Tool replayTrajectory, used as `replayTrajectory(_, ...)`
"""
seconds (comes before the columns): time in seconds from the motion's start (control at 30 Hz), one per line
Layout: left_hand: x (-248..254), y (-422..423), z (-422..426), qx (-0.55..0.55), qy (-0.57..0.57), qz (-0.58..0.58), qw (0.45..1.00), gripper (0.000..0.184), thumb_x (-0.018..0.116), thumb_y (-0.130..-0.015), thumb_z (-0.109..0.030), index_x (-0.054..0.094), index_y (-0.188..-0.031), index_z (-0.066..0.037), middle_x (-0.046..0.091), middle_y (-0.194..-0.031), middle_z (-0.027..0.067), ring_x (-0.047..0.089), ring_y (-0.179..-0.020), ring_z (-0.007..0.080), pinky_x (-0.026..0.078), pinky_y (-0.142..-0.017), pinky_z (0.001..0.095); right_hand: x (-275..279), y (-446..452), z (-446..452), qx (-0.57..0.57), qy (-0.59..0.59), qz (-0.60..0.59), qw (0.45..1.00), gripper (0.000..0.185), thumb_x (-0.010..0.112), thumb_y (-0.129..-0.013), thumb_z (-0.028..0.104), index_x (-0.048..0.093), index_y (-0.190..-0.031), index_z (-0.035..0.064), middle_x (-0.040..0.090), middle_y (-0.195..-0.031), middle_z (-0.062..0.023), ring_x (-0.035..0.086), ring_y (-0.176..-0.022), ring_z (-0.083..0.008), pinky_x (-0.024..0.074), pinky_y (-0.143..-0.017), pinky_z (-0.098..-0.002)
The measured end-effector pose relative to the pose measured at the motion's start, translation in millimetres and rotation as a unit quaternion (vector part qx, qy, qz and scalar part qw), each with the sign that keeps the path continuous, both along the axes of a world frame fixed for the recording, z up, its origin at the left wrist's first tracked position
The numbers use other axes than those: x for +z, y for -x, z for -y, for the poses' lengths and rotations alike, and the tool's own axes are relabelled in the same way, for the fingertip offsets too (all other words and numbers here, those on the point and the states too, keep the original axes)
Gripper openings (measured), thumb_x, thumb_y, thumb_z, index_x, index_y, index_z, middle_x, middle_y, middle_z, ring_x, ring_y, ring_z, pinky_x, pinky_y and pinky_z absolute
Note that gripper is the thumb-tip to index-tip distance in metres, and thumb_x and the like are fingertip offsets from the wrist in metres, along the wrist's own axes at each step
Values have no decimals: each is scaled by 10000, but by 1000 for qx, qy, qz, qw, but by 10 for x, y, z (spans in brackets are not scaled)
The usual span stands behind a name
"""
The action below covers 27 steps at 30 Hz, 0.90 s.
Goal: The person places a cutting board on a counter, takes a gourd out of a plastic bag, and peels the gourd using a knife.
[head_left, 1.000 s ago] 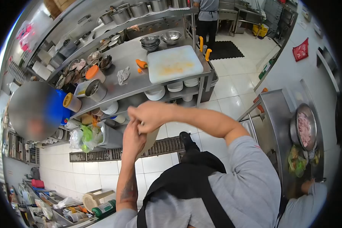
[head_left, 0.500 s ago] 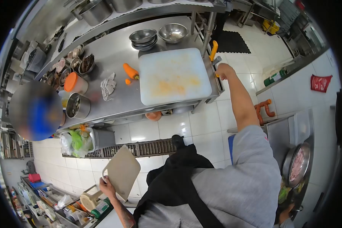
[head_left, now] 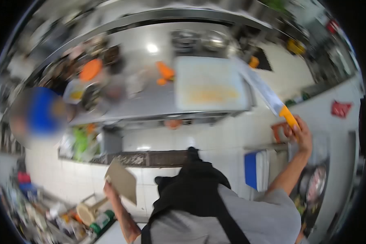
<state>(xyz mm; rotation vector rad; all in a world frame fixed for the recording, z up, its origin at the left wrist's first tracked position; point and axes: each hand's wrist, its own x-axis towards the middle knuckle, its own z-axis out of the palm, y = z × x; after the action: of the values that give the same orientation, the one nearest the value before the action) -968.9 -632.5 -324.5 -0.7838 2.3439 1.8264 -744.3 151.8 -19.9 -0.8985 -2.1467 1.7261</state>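
Observation:
My right hand (head_left: 301, 138) is closed round the yellow handle of a large kitchen knife (head_left: 265, 90). Its long broad blade points up and left, toward the right edge of a white cutting board (head_left: 205, 79) on the steel table. Stains of orange-yellow mark that board. Low on the left, my left hand (head_left: 111, 192) grips the edge of a small beige cutting board (head_left: 123, 181), held above the floor. What looks like a cut carrot (head_left: 165, 70) lies left of the white board. The view is blurred by motion.
Steel bowls (head_left: 185, 40) stand behind the white board. A pot (head_left: 92, 97) and an orange-lidded tub (head_left: 90, 70) are on the table's left. A person in a blue cap (head_left: 44, 110) is at far left. A blue-and-white box (head_left: 257, 170) lies near my right arm.
My right hand has moved from the table's right end out to the right and down, now with the knife in it. The left hand still holds the beige board, slightly lower.

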Motion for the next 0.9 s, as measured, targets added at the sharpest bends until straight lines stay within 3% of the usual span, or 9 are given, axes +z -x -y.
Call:
replayTrajectory(0.1, -693, 150, 636, -162, 282, -27, 945, 490, 336, -1086, -372, 639, -1303, -54, 682, -1062, 201, 626, -953, 310, 454, -892, 485, -626, 718, 1194, 202, 108, -24, 973, 717, 871, -764, 431, 519, -1254, 42, 636, -750, -56, 541, -464, -138, 460, -433, -268)
replayTrajectory(0.13, -483, 122, 529, -158, 382, -82, 907, 558, 336, -1083, -447, 681, -1217, -28, 683, -1072, 227, 624, -967, 331, 435, -926, 494, -966, 1104, 1614, 297, 156, -88, 938, 586, 799, -860, 430, 531, -1229, 62, 556, -656, -23, 464, -407, -124, 407, -393, -275)
replayTrajectory(0.17, -273, 232, 528, -51, 227, 88, 969, 647, 325, -1075, -519, 719, -1104, -7, 699, -1045, 241, 626, -994, 346, 422, -941, 499, -1259, 1507, 2095, 329, 281, -77, 898, 496, 748, -911, 409, 539, -1214, 75, 493, -619, -2, 422, -394, -108, 375, -383, -270)
replayTrajectory(0.2, -102, 228, 519, -13, 255, -29, 967, 639, 418, -1052, -545, 731, -997, 10, 706, -911, 221, 636, -885, 314, 461, -854, 470, -1428, 1854, 2679, 339, 396, -47, 852, 409, 697, -963, 387, 547, -1198, 87, 430, -581, 19, 380, -381, -93, 343, -374, -265)
replayTrajectory(0.27, 397, 217, 495, 138, -44, -102, 984, 430, 652, -980, -437, 672, -841, -30, 599, -731, 4, 508, -693, 103, 437, -618, 326, -1553, 2296, 3976, 311, 403, 50, 859, 280, 632, -1016, 328, 568, -1164, 100, 356, -569, 47, 332, -384, -67, 304, -376, -251)
replayTrajectory(0.33, 628, 210, 724, 90, -110, -197, 970, 344, 691, -975, -393, 699, -992, -50, 614, -823, -46, 533, -743, 43, 442, -641, 247, -1644, 2648, 4793, 408, 326, 146, 841, 251, 634, -1017, 319, 566, -1087, 88, 371, -582, 44, 353, -400, -63, 339, -381, -262)
replayTrajectory(0.63, 1208, 615, 2300, 173, -215, -210, 938, 343, 662, -999, -397, 693, -1021, -55, 611, -867, -34, 538, -773, 67, 453, -701, 257, -1824, 3318, 7671, 612, -6, 15, 791, 378, 524, -1053, 400, 598, -1222, 69, 560, -631, -69, 567, -511, -147, 455, -495, -345)
replayTrajectory(0.73, 1151, 857, 2941, 217, -204, -192, 935, 345, 649, -1007, -404, 689, -959, -65, 565, -818, -61, 479, -753, 46, 405, -690, 232, -1839, 3748, 8463, 696, -116, -64, 706, 530, 552, -1017, 392, 497, -1489, 157, 689, -799, -241, 698, -744, -408, 530, -692, -463)
replayTrajectory(0.9, 1070, 1201, 4225, 345, -226, -155, 898, 483, 703, -949, -472, 687, -1099, -13, 649, -1083, 55, 584, -1010, 163, 460, -909, 316, -2132, 4601, 9944, 767, -48, -42, 638, 505, 534, -1018, 422, 513, -1475, 207, 697, -979, -286, 680, -941, -465, 543, -837, -489)
